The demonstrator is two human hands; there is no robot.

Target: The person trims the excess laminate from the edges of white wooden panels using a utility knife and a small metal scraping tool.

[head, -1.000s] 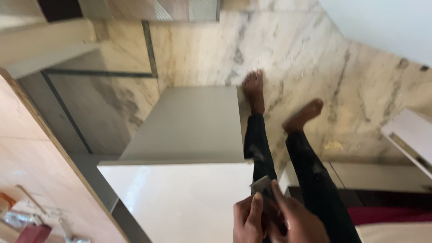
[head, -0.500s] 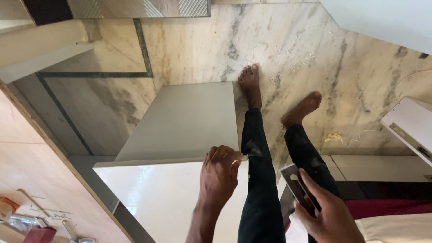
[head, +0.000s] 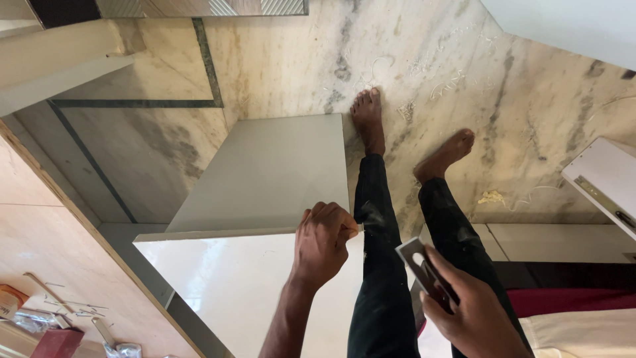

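Change since half a second ago: left hand sits slightly higher and further right along the top edge of the panel, now at its corner; right hand and its tool hold roughly the same place; both feet unchanged on the floor

Item: glossy white rectangular laminated panel, standing upright on the floor, its pale grey rear face running down toward the feet; a thin cream edge strip along the top; a small end of pale edge tape showing just past the corner

Left hand: curled into a loose fist at the panel's upper right corner, fingertips pinched on the bit of edge tape, forearm rising from below

Right hand: lower right, partly closed round a flat grey metal scraper blade with an oval slot, thumb lying over it, blade tilted up and left, apart from the panel

Legs: black trousers, bare feet on the beige veined marble floor, just beside the panel

Surroundings: light wooden board at left bearing loose nails and a dark red box; contents not discernible; white drawer-like piece at right
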